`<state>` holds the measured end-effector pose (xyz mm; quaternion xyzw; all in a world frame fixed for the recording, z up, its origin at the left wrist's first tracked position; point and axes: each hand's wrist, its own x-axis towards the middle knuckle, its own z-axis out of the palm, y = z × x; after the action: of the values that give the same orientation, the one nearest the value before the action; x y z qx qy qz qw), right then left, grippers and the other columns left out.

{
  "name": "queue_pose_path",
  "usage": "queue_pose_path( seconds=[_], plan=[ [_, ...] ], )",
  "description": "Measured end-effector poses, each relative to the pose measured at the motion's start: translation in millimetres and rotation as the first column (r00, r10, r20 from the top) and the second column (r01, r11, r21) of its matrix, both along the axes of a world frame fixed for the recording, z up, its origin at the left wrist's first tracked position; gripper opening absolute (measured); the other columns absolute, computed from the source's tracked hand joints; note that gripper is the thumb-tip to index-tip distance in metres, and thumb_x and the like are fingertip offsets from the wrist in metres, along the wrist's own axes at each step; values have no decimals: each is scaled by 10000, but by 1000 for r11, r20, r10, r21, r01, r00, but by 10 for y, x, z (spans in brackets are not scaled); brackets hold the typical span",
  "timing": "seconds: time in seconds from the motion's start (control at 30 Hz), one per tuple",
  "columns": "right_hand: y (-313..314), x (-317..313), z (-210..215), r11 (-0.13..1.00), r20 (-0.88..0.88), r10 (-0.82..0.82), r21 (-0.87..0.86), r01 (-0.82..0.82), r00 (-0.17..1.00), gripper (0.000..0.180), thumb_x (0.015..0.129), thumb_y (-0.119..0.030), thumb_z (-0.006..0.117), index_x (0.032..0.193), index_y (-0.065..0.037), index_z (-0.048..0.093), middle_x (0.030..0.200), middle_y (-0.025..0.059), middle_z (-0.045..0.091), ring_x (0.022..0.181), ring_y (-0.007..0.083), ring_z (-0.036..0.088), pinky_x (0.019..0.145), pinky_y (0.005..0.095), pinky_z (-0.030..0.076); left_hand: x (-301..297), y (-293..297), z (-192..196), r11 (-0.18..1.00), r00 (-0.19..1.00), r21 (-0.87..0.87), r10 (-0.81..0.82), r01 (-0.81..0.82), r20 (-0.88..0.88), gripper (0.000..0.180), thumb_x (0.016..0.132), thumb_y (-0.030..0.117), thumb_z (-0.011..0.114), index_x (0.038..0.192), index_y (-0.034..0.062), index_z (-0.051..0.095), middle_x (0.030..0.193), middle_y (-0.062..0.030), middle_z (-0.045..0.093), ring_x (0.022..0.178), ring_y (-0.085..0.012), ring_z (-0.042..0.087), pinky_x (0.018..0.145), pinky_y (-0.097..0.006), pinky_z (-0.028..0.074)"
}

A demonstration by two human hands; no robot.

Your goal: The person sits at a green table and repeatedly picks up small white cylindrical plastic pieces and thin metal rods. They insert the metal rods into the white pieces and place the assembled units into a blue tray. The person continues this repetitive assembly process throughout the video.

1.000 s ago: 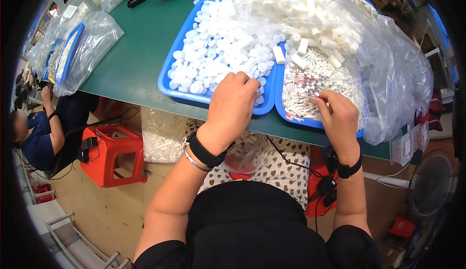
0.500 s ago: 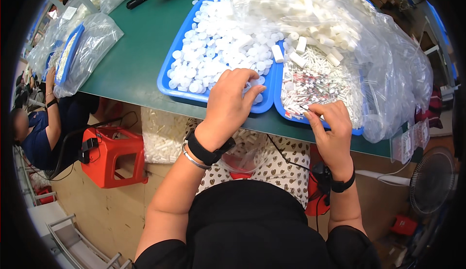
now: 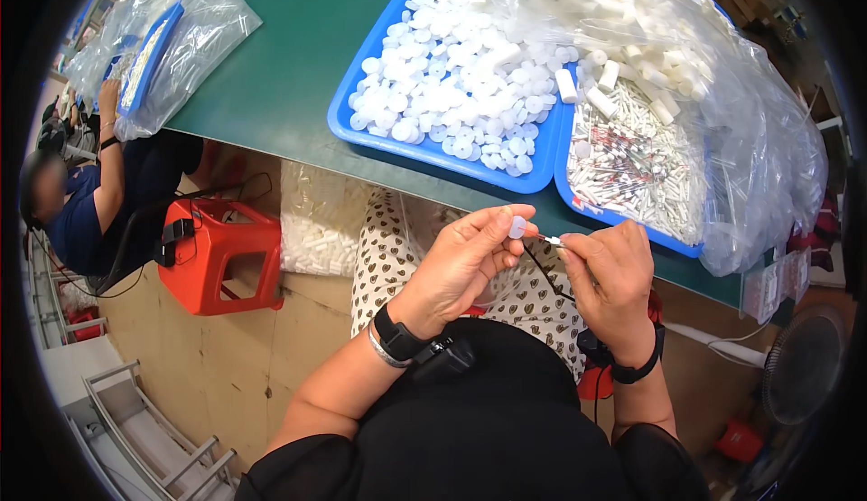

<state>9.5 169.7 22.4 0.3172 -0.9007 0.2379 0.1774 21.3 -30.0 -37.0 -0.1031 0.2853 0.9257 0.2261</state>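
In front of my body, just off the table's front edge, my two hands are close together. My left hand pinches a translucent white plastic disc between thumb and fingers. Fingertips of my right hand grip a small white stick with a thin end pointing toward the disc. Whether the two parts touch I cannot tell. Beyond my left hand is a blue tray heaped with similar discs. A second blue tray, beyond my right hand, holds many thin white sticks, some with reddish parts.
White cylinders spill from a large clear bag over the right tray. The green table extends left, where another person's hand is beside a blue tray. A red stool and fan stand below table height.
Both hands have left the trays and come together nearer my body. My left hand has brought a disc from the left tray, my right a stick from the right one. The view has shifted.
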Motion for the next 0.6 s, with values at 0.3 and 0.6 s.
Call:
queue_pose_path(
  seconds=[0.3,0.6],
  plan=[
    [-100,27,3,998,-16,50,34,-49,999,178,768,-46,756,923,-55,670,741,35,585,667,220,493,625,362,364,80,108,17,994,1000,-106,10,-10,4,348,991,187,606,1261,-29,567,1059,-70,664,864,-87,614,780,-229,519],
    [-168,225,-455,831,548,-57,-438,344,835,43,880,-42,682,893,-3,671,753,88,662,640,201,604,576,313,473,220,341,-229,993,999,121,-12,7,37,382,1001,300,584,1246,7,572,1002,-23,636,854,-82,591,783,-265,500]
  ],
)
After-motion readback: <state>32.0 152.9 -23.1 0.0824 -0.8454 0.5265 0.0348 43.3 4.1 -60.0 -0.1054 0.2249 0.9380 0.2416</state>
